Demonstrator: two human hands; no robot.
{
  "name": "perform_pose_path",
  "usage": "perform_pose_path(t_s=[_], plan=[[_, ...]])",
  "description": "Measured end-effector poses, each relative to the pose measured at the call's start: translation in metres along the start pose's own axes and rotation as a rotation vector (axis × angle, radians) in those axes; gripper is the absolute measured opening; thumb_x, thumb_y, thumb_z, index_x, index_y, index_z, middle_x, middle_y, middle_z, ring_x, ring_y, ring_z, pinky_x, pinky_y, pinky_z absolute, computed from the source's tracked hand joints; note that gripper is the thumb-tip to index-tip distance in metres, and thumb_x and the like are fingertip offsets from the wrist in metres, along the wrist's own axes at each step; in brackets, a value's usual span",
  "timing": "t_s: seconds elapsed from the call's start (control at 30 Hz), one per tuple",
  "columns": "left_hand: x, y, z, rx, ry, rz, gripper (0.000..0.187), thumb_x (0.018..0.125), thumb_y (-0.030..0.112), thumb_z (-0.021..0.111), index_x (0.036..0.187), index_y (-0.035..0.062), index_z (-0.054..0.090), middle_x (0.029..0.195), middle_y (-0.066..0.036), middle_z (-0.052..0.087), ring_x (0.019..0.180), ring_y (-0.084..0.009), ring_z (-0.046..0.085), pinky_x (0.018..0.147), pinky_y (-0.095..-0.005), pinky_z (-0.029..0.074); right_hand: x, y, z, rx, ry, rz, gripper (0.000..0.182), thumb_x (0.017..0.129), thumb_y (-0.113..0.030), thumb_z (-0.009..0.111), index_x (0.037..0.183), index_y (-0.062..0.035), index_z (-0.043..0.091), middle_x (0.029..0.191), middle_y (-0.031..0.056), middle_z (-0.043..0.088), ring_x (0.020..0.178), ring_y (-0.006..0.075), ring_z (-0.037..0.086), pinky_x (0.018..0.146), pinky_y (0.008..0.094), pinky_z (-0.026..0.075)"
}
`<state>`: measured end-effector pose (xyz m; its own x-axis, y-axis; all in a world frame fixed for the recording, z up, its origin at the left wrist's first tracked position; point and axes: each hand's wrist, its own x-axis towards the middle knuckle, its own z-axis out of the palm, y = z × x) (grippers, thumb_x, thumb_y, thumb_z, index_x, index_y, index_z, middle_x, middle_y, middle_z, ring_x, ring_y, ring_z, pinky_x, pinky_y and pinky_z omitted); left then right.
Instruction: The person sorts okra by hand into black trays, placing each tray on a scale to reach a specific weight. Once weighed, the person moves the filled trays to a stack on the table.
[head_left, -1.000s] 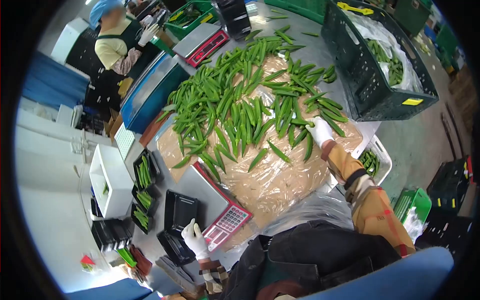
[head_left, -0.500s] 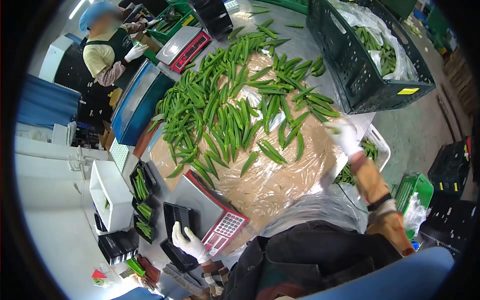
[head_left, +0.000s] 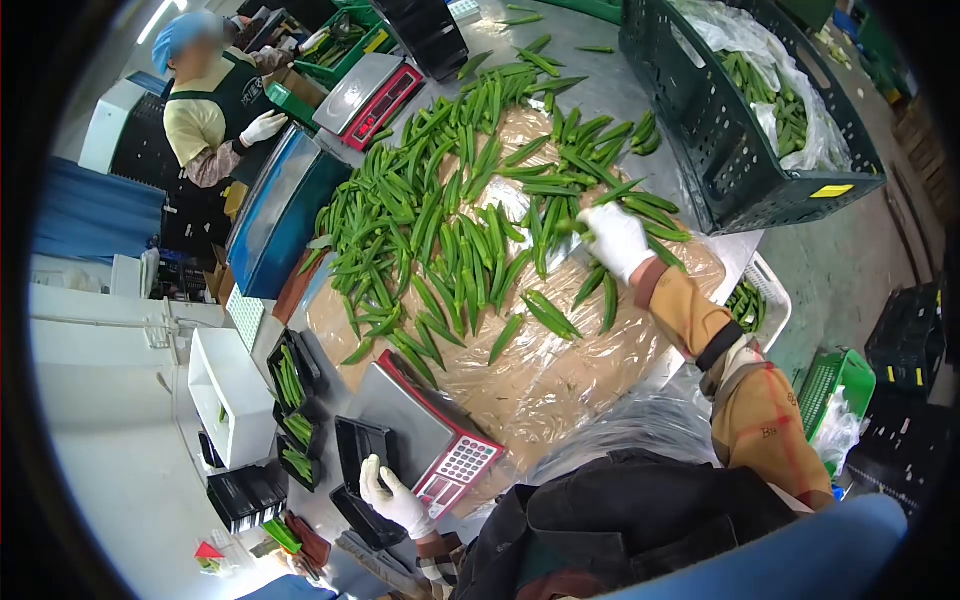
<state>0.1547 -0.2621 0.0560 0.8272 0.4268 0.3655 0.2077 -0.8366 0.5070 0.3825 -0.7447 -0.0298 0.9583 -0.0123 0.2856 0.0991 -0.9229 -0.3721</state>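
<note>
White-gloved, my right hand (head_left: 617, 240) reaches over the right part of a pile of green okra (head_left: 460, 240). Its fingertips are blurred, with a greenish patch at them; whether an okra is held cannot be told. My left hand (head_left: 397, 500), in a white glove too, is open beside two black trays, thumb and fingers apart. One black tray (head_left: 362, 447) rests on the steel plate of a red-framed scale (head_left: 400, 405); the other black tray (head_left: 368, 522) lies partly behind the left hand.
Black trays of okra (head_left: 290, 380) stand left of the scale. A dark green crate (head_left: 740, 180) holds bagged okra at upper right; a white basket (head_left: 775, 295) sits below the table edge. A second scale (head_left: 370, 95) is at the back. A person (head_left: 215, 110) works across the table.
My right hand has moved left and up, from the table's right edge to over the okra. The left hand stays by the black trays. The view has shifted slightly.
</note>
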Motion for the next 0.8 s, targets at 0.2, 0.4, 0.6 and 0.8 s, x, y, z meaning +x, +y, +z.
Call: perform_pose_path(t_s=[0.2, 0.4, 0.6, 0.8], plan=[[0.011, 0.021, 0.018, -0.04, -0.001, 0.073, 0.023, 0.092, 0.003, 0.061, 0.113, 0.0018, 0.068, 0.118, -0.011, 0.064, 0.116, -0.0247, 0.056, 0.102, -0.0357, 0.041, 0.008, 0.063, 0.05, -0.294, -0.048, 0.035, 0.014, 0.084, -0.009, 0.054, 0.091, -0.0117, 0.065, 0.087, 0.0085, 0.063, 0.089, 0.0276, 0.063, 0.068, 0.039, 0.054], [0.035, 0.057, 0.052, -0.152, -0.037, 0.144, 0.022, 0.092, 0.002, 0.059, 0.112, 0.0001, 0.068, 0.116, -0.013, 0.066, 0.111, -0.026, 0.059, 0.1, -0.0362, 0.043, 0.018, 0.046, -0.004, 0.0, 0.078, -0.086, 0.022, 0.079, -0.005, 0.065, 0.101, -0.0077, 0.065, 0.091, 0.0092, 0.063, 0.09, 0.0282, 0.063, 0.074, 0.037, 0.053], [0.053, 0.099, 0.082, -0.232, -0.17, 0.22, 0.027, 0.091, 0.001, 0.059, 0.117, 0.0008, 0.066, 0.12, -0.012, 0.066, 0.111, -0.0233, 0.06, 0.101, -0.0344, 0.043, -0.033, 0.035, -0.109, 0.745, -0.08, 0.199, 0.031, 0.077, -0.009, 0.077, 0.105, -0.0042, 0.066, 0.098, 0.0128, 0.066, 0.091, 0.0269, 0.064, 0.08, 0.0332, 0.05], [0.088, 0.084, 0.123, -0.557, -0.379, -0.025, 0.032, 0.093, 0.002, 0.058, 0.125, -0.0017, 0.06, 0.125, -0.013, 0.063, 0.119, -0.0217, 0.057, 0.103, -0.0321, 0.043, -0.119, 0.102, -0.193, -0.079, -0.534, 0.374, 0.035, 0.078, -0.016, 0.077, 0.109, -0.0018, 0.068, 0.1, 0.0115, 0.07, 0.09, 0.0192, 0.066, 0.078, 0.0327, 0.052]])
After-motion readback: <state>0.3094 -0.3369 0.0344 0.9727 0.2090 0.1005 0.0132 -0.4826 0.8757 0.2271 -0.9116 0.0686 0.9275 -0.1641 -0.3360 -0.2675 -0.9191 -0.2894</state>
